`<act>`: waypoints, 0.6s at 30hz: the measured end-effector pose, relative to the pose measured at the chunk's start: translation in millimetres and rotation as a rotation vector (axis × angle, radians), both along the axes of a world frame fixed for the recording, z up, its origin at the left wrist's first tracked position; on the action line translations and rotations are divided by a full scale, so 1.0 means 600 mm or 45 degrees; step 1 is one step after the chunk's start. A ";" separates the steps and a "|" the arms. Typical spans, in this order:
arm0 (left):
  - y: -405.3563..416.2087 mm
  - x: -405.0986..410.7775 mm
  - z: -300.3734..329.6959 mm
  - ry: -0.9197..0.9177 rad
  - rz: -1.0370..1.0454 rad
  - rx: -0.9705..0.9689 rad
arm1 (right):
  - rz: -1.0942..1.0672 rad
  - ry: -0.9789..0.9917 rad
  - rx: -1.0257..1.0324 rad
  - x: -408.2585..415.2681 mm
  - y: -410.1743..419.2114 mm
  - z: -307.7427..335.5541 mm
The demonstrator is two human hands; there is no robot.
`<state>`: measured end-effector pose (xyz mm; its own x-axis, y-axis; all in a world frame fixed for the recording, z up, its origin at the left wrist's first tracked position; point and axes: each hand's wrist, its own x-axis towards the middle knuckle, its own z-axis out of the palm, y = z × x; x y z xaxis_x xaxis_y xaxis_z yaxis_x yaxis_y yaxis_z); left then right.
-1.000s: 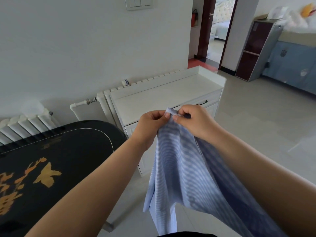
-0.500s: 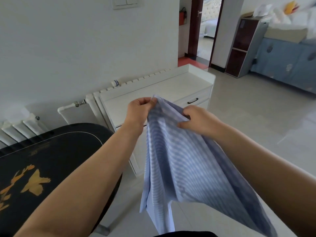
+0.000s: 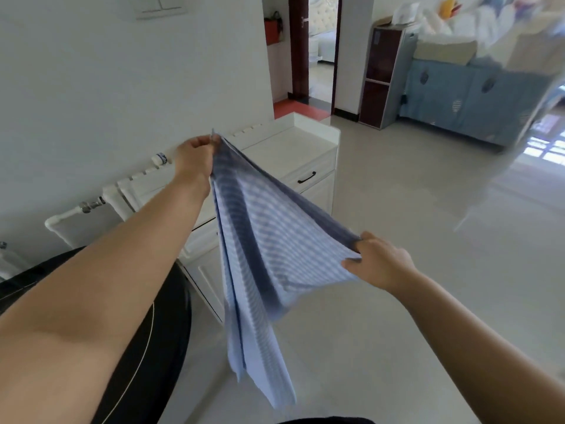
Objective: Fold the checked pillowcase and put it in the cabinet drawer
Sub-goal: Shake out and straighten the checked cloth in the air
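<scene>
Head view: cabinet behind pillowcase.

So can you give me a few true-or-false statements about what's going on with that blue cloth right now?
1. Both hands hold the pillowcase. True.
2. The pillowcase lies flat on the white cabinet. False: it hangs in the air, stretched between the left hand and the right hand.
3. The cabinet's drawer stands open. False: it looks closed.
4. The left hand is higher in the view than the right. True.
5. A black table sits under the left arm. True.
</scene>
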<state>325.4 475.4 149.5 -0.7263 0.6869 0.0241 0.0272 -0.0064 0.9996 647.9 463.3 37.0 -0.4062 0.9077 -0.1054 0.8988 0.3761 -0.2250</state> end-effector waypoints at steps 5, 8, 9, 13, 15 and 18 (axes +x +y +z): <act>0.009 -0.010 0.020 -0.015 -0.013 0.102 | -0.159 -0.093 0.027 0.058 0.045 -0.042; 0.010 -0.029 0.029 0.143 -0.010 0.061 | -0.166 0.051 -0.085 0.075 0.064 -0.051; 0.009 -0.038 0.031 0.204 0.024 0.039 | -0.144 0.107 -0.091 0.076 0.066 -0.043; -0.004 -0.086 0.039 0.392 0.191 -0.036 | -0.044 0.235 0.027 0.069 0.077 0.032; -0.016 -0.112 0.037 0.429 0.249 -0.088 | 0.021 0.301 0.056 0.062 0.072 0.084; -0.036 -0.147 0.021 0.338 0.337 -0.158 | 0.114 0.640 0.062 0.045 0.055 0.139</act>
